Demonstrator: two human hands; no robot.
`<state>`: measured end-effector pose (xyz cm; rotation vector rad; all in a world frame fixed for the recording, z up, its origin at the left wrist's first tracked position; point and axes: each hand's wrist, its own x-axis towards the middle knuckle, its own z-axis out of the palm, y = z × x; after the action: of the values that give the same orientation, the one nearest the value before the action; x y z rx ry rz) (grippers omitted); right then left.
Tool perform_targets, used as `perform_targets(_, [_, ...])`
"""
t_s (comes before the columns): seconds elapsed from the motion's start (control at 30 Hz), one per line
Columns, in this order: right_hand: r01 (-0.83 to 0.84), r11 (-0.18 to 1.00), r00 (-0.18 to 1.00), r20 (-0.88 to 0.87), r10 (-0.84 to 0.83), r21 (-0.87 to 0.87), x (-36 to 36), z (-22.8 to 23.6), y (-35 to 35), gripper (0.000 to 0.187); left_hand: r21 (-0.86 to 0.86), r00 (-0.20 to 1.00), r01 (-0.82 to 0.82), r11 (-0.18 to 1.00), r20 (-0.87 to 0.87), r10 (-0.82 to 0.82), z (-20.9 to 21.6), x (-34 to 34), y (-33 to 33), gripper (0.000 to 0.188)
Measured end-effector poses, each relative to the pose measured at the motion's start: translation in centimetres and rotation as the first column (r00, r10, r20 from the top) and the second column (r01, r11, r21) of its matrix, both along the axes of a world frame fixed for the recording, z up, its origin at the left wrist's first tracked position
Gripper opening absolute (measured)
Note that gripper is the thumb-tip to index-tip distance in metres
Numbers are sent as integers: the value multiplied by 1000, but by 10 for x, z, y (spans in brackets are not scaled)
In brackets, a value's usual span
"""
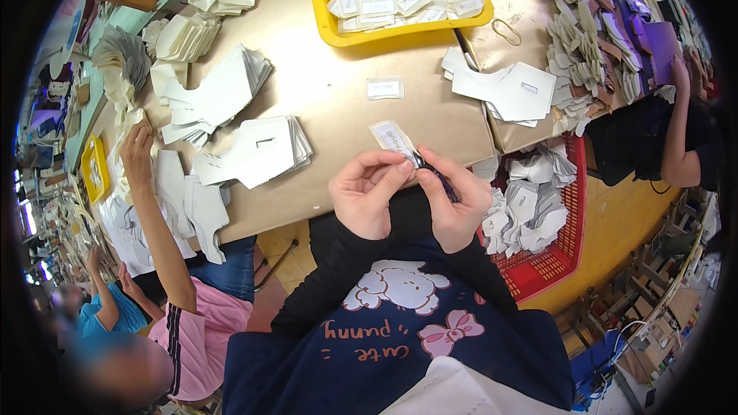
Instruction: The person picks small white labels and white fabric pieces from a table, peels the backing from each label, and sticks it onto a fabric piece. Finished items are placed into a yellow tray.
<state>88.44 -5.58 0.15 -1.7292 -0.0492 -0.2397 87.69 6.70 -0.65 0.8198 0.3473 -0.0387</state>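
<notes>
In front of my chest my left hand (370,188) is closed, pinching the lower edge of a small cream label (392,140) with printing on it. Against that same edge my right hand (455,198) is closed on a slim dark-handled tool (440,178); its tip meets the label, and the fingers partly hide its kind. Beyond my hands, one more label (385,88) lies flat on the table. A yellow tray (332,29) at the far side holds many similar labels.
Stacks of white cut pieces (265,146) lie at left on the brown-covered table (307,77), with another stack (511,91) at right. A red crate (565,250) of pieces stands below right. Co-workers' arms (157,215) reach in at left and right. A string loop (505,31) lies beside the tray.
</notes>
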Motion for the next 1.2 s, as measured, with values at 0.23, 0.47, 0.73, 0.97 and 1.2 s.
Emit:
perform_targets(0.23, [-8,1000,999,-31,9,17,2,-1,-1,25,-7,1000,-1,1000,-1,1,-3,1,-1,15])
perform_targets(0.47, [-46,995,981,-183,61,87,-2,1,-5,27,-54,1000,7,999,-16,-8,-5,-3,-4,17])
perform_targets(0.73, [12,986,993,-117,7,166,0,-1,-1,24,-32,1000,19,999,-8,-19,-2,-4,-6,16])
perform_targets(0.97, [0,986,986,-164,28,165,-1,1,-5,24,-11,998,66,998,14,-65,-2,-7,-7,16])
perform_targets(1.2, [14,965,970,-239,50,262,-4,7,-6,25,9,998,66,998,-10,-66,0,-10,-9,15])
